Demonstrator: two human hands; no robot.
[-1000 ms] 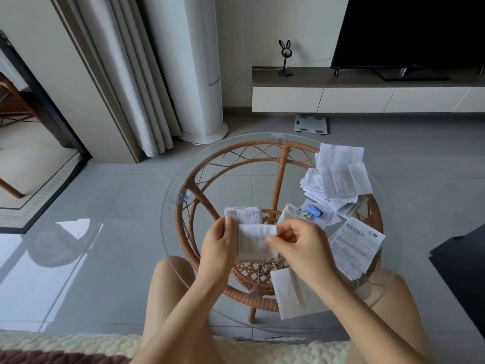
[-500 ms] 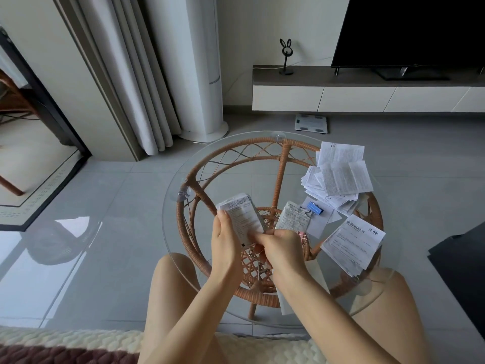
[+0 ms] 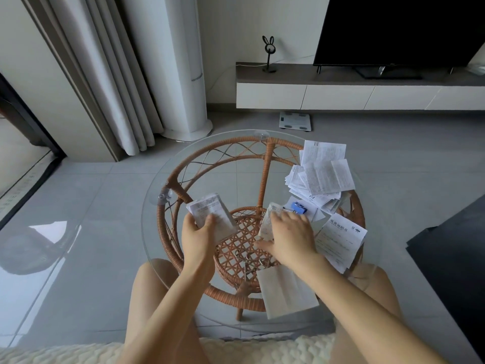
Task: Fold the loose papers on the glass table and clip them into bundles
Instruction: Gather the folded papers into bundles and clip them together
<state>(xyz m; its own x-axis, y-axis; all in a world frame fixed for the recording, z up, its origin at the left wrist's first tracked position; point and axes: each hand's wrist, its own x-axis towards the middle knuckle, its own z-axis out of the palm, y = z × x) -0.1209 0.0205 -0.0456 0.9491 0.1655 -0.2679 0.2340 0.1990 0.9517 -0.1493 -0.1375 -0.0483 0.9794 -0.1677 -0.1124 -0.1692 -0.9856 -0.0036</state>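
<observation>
While you are sitting at the round glass worktop, your left hand is gripping a folded wad of papers. Its thumb is pressing on the printed upper face and the other fingers are hiding behind the wad. You are holding it tilted, at about 9 o'clock from the worktop's middle, and whether it is touching the glass is not clear.

Your right hand is lying palm down at about 3 o'clock. Its fingers are spreading out nearly straight and are resting on a second folded wad that is lying on the glass. They are pressing on it rather than curling round it.

A blue clip is sitting just beyond those fingertips, at about 2 o'clock, on a white sheet. The loose pile of printed papers is fanning out at 1 o'clock, near the far right rim. A larger sheet with a printed heading is lying at 4 o'clock, just beside your right wrist. A plain white folded sheet is lying at 5 o'clock, with one edge running under your right forearm. The rattan base is showing through the glass beneath everything.
</observation>
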